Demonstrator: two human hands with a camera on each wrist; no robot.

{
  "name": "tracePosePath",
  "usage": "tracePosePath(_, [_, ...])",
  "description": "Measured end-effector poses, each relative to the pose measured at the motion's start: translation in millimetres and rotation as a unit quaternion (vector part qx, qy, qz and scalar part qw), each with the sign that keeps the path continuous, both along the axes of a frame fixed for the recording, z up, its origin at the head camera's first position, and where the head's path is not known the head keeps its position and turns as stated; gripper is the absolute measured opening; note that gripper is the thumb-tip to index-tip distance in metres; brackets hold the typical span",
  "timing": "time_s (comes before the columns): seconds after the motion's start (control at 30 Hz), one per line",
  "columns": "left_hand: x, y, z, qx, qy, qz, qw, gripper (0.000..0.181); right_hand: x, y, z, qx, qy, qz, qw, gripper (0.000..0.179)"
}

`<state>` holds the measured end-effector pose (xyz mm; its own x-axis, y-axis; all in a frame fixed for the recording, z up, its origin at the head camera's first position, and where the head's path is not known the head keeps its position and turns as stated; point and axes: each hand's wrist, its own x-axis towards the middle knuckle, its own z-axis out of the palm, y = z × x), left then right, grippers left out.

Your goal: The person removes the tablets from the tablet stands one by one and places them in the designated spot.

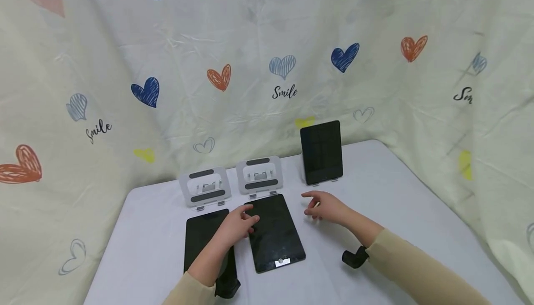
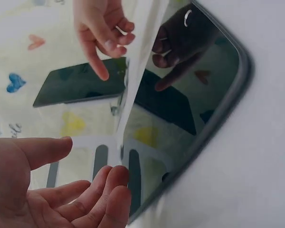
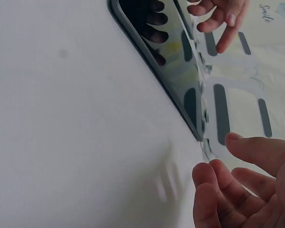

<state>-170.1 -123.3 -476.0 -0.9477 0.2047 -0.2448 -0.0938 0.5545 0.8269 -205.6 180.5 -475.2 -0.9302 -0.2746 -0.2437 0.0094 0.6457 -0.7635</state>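
Note:
A black tablet (image 1: pixel 276 235) lies flat on the white table in the middle, and my left hand (image 1: pixel 237 225) hovers over its left edge with relaxed fingers, holding nothing. Beneath my left forearm a second black tablet (image 1: pixel 200 235) lies flat, partly hidden by the arm. To the right of the middle tablet, my right hand (image 1: pixel 326 206) hangs above the table with loose fingers and nothing between them. In the right wrist view a gap shows between that hand's fingertips (image 3: pixel 206 173) and the tablet edge. A third tablet (image 1: pixel 321 153) leans upright on a stand at the back right.
Two grey-white tablet stands, the left one (image 1: pixel 225 183) and the middle one (image 1: pixel 280 175), stand behind the flat tablets with dark pads and small front hooks. A white curtain (image 1: pixel 250 119) printed with hearts hangs behind the table (image 1: pixel 392 212). Black straps sit at both wrists.

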Motion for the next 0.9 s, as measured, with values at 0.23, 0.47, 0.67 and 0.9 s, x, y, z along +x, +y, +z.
tracePosePath(0.23, [-9.9, 17.4, -1.9, 0.031, 0.028, -0.001, 0.9991, 0.055, -5.2, 16, 9.2, -0.003, 0.015, -0.005, 0.9999, 0.053])
tracePosePath(0.47, [-20.2, 41.9, -1.9, 0.037, 0.063, 0.001, 0.9973, 0.052, -14.7, 46, 16.5, -0.002, 0.032, -0.015, 0.9994, 0.051])
tracePosePath(0.67, [-28.3, 63.6, -1.6, 0.060, 0.084, 0.019, 0.9945, 0.050, -24.6, 78, 24.1, -0.008, 0.046, -0.029, 0.9985, 0.059])
tracePosePath(0.9, [-38.7, 82.1, -3.5, 0.076, 0.091, 0.045, 0.9919, 0.050, -35.2, 104, 27.6, -0.005, 0.047, -0.053, 0.9974, 0.063])
